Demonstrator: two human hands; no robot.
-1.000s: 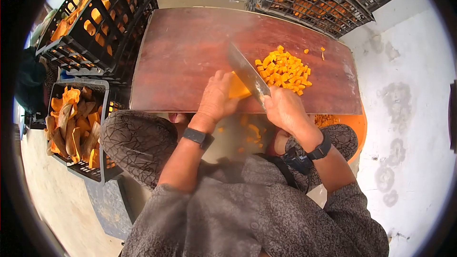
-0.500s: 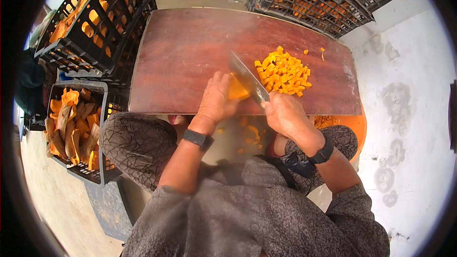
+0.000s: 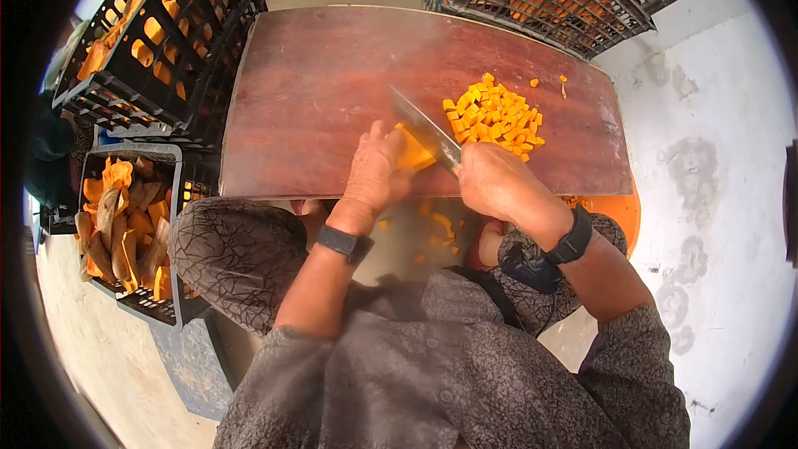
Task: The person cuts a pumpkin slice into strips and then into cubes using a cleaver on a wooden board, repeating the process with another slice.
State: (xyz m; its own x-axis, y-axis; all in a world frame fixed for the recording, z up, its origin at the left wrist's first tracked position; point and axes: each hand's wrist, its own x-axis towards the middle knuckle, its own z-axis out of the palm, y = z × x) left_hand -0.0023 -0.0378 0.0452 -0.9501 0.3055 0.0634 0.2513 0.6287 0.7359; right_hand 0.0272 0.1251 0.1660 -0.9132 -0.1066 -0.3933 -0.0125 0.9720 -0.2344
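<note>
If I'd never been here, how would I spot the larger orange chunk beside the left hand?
Find the reddish-brown rectangular tabletop, then the bare left hand near its front edge. Between that hand and the long grey metal knife blade lies the flat-sided orange chunk. It is one block, far larger than any piece in the heap of small orange cubes to the right.

The table point(image 3: 316, 75) had a reddish-brown, streaked top, with pale scuffs toward 3 o'clock and a light rim along 12. From its centre, a heap of orange cubes point(image 3: 495, 120) lay toward 4 o'clock, some stacked on others. Beyond the heap, toward 2 to 3, lay a small bit point(image 3: 534, 83) and a thin shred point(image 3: 564, 87), apart. An orange slab point(image 3: 414, 151) lay near 6. Past that edge, scraps point(image 3: 445, 229) dotted the floor point(image 3: 75, 324).
</note>
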